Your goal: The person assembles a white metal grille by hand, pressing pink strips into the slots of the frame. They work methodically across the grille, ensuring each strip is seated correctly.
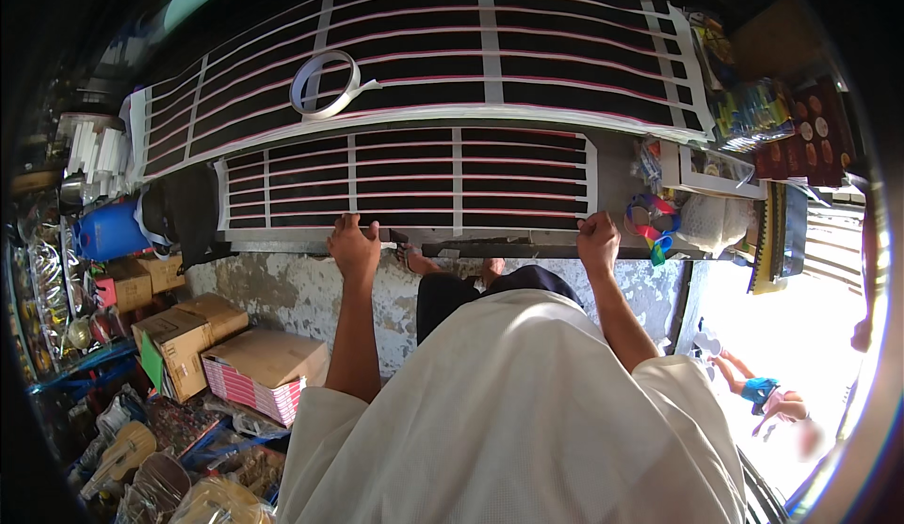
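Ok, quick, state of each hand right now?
Left hand: open, at the near edge of the smaller black, white-striped sheet.
Right hand: fingers curled at its near right corner; grip unclear.

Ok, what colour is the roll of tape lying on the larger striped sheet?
The roll of tape is whitish; the head view shows it best.

A blue plastic container point(111, 232) is kinda boxed in: white stick-like things point(94, 152) are bunched just above it, brown cardboard boxes point(193, 331) are piled below and to its right. Way off to its right, a multicoloured ribbon point(662, 241) can be spotted beside a whitish bag point(713, 223), and lower down a person point(758, 390) is caught in bright light.
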### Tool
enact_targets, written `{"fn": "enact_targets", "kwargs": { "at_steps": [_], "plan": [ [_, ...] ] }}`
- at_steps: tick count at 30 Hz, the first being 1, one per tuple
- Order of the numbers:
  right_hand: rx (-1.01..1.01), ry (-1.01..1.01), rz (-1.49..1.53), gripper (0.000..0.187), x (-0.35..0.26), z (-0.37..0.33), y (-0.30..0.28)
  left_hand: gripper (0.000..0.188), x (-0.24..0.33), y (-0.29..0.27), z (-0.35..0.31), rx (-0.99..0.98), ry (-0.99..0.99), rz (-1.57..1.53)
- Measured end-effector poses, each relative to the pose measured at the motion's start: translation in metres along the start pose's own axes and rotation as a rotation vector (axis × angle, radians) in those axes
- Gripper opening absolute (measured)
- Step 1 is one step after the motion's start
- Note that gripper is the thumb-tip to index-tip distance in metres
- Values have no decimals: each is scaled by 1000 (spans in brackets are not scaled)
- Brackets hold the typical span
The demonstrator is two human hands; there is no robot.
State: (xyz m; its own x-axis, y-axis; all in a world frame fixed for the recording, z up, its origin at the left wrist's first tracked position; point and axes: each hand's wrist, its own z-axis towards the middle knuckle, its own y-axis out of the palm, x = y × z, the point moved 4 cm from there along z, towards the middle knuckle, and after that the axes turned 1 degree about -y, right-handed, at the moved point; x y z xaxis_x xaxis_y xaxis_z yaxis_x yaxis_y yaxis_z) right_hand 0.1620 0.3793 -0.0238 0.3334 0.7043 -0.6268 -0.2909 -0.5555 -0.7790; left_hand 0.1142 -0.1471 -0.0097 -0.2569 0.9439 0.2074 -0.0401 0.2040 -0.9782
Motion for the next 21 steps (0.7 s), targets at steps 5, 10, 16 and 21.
{"fn": "enact_targets", "kwargs": {
  "at_steps": [5,10,16,21],
  "plan": [
    [-14,40,41,20,4,2,4,46,-1,-3,-3,25,29,-2],
    [-19,46,37,22,8,2,4,45,-1,0,-2,25,37,-45],
    [46,-67,-29,19,-6,-2,-3,53,-2,2,-10,108,107,18],
    [129,-324,-19,18,-45,-7,-15,50,11,-6,-23,215,184,-78]
  ]
}}
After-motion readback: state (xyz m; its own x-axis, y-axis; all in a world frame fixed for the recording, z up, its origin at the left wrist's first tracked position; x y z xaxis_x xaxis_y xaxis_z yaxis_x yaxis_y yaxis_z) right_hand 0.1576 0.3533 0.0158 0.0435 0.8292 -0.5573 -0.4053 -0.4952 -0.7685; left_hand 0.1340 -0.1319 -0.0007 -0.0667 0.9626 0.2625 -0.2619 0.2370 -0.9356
